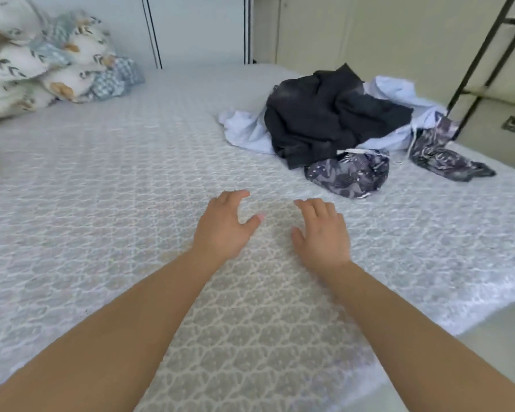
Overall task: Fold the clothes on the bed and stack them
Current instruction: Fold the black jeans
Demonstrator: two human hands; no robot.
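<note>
Bed: broad bare patterned surface across centre and left of frame, passable. Left hand and right hand extended over it at centre, fingers loosely spread, holding nothing. Clothes pile blocks upper right; patterned garment juts out nearest hands, bare strip between. Rolled bedding fills upper left corner. Dark ladder frame stands at far right edge.

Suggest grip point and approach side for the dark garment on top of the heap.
Probably the dark garment's near hem, where it drapes onto the mattress by the patterned piece. Come from the front with both hands, left and right. It lies topmost over the pale blue garment, so it should lift free.
</note>
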